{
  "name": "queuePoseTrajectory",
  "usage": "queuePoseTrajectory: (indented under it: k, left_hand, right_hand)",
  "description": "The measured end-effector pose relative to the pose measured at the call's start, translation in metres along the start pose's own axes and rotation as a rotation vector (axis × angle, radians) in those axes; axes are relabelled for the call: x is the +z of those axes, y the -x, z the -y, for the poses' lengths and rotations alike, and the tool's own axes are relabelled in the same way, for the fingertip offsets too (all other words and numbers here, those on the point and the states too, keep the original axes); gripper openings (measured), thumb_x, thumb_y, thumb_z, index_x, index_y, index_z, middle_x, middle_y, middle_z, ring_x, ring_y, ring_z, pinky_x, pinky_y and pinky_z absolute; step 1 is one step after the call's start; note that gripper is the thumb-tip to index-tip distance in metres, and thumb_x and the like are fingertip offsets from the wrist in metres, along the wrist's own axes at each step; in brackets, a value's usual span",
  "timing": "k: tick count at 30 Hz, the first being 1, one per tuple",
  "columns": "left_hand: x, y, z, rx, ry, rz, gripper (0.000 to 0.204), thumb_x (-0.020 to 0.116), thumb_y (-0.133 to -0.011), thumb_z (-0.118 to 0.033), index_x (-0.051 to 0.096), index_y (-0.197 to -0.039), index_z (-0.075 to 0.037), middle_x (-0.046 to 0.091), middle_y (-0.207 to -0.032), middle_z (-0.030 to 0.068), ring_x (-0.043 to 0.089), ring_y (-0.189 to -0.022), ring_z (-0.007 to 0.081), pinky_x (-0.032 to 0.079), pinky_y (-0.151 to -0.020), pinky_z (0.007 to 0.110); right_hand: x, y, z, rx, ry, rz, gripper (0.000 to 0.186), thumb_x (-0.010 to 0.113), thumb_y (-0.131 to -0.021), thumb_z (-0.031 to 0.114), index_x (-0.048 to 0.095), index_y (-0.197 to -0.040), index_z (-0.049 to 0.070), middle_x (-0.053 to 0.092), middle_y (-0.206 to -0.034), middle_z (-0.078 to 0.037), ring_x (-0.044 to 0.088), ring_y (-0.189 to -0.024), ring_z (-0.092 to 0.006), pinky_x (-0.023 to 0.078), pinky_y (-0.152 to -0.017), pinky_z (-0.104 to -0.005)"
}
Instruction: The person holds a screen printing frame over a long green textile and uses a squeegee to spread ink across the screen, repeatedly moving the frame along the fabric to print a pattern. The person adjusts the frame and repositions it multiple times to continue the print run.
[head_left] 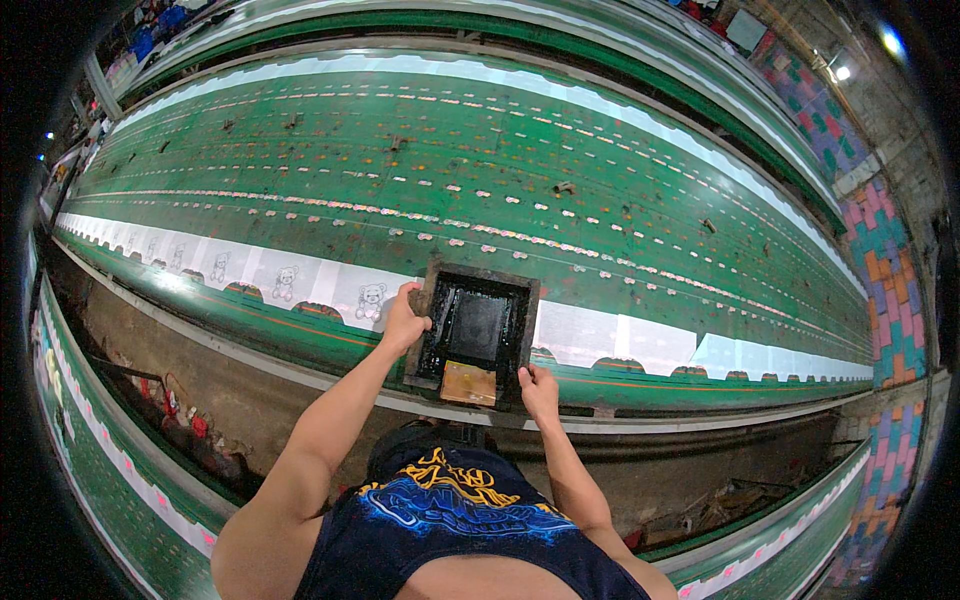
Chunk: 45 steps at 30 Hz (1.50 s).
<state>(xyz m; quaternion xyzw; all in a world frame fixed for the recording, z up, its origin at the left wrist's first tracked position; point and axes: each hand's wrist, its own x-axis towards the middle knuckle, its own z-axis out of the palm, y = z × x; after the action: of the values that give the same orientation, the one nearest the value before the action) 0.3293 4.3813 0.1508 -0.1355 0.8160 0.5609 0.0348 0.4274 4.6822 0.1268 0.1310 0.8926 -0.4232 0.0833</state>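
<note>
A dark, ink-stained screen printing frame [475, 318], with a tan patch [468, 382] at its near end, lies over a row of white cut pieces on the long green table [480, 170]. My left hand [406, 318] grips the frame's left side. My right hand [538, 388] holds its lower right side, fingers curled. Pieces left of the frame carry black bear outlines [371, 299]; those to the right [575, 330] look plain white. What lies under the frame is hidden.
Rows of small pale bits run along the green surface. More long tables [120, 490] run behind me and beyond this one. A concrete gap [150, 350] with scattered items lies along the near edge. Colourful floor mats [880, 290] are at the right; cluttered objects [140, 45] at far upper left.
</note>
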Motion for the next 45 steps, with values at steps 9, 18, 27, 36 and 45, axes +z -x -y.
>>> queuePoseTrajectory:
  k: [9,18,27,36,45]
  left_hand:
    - [0.003,-0.005,0.005,-0.029,-0.094,0.028,0.076,0.074,-0.061,-0.001,0.046,-0.130,-0.017,0.056,-0.071,0.0085,0.060,-0.070,0.0258,0.046,-0.066,0.039]
    - [0.002,-0.006,0.005,-0.059,-0.139,0.061,0.077,0.075,-0.062,-0.002,0.043,-0.131,-0.016,0.062,-0.077,0.0186,0.063,-0.078,0.0384,0.047,-0.071,0.046]
    - [0.005,-0.010,0.015,-0.018,-0.146,0.060,0.079,0.075,-0.063,-0.003,0.042,-0.133,-0.015,0.062,-0.101,0.0212,0.060,-0.095,0.0382,0.047,-0.082,0.045]
    - [0.005,-0.008,0.016,-0.008,-0.139,0.048,0.079,0.075,-0.063,0.000,0.042,-0.133,-0.016,0.063,-0.093,0.0167,0.062,-0.082,0.0300,0.049,-0.073,0.041]
    - [0.004,-0.009,0.019,0.013,-0.080,0.069,0.077,0.072,-0.064,-0.003,0.042,-0.133,-0.016,0.064,-0.081,0.0195,0.064,-0.078,0.0377,0.049,-0.073,0.043]
  right_hand:
    - [-0.001,0.043,0.080,-0.671,0.184,0.126,0.042,0.074,-0.077,0.015,0.063,-0.113,-0.002,0.058,-0.121,-0.020,0.053,-0.114,-0.0401,0.045,-0.097,-0.0462]
    - [0.017,0.023,0.095,-0.811,0.384,0.073,0.027,0.066,-0.072,0.002,0.065,-0.099,0.003,0.065,-0.100,-0.014,0.061,-0.097,-0.0332,0.051,-0.087,-0.0415]
    - [0.008,-0.067,0.124,-0.801,0.404,0.055,0.008,0.069,-0.078,0.006,0.064,-0.082,0.002,0.063,-0.084,-0.016,0.062,-0.086,-0.0366,0.052,-0.076,-0.0465]
    - [0.028,-0.046,0.095,-0.735,0.404,0.075,0.024,0.063,-0.070,-0.001,0.062,-0.095,0.000,0.061,-0.096,-0.018,0.058,-0.098,-0.0374,0.049,-0.088,-0.0453]
    - [0.015,0.048,0.078,-0.768,0.290,0.190,0.044,0.072,-0.077,0.012,0.060,-0.117,-0.004,0.059,-0.120,-0.023,0.056,-0.114,-0.0401,0.044,-0.102,-0.0446]
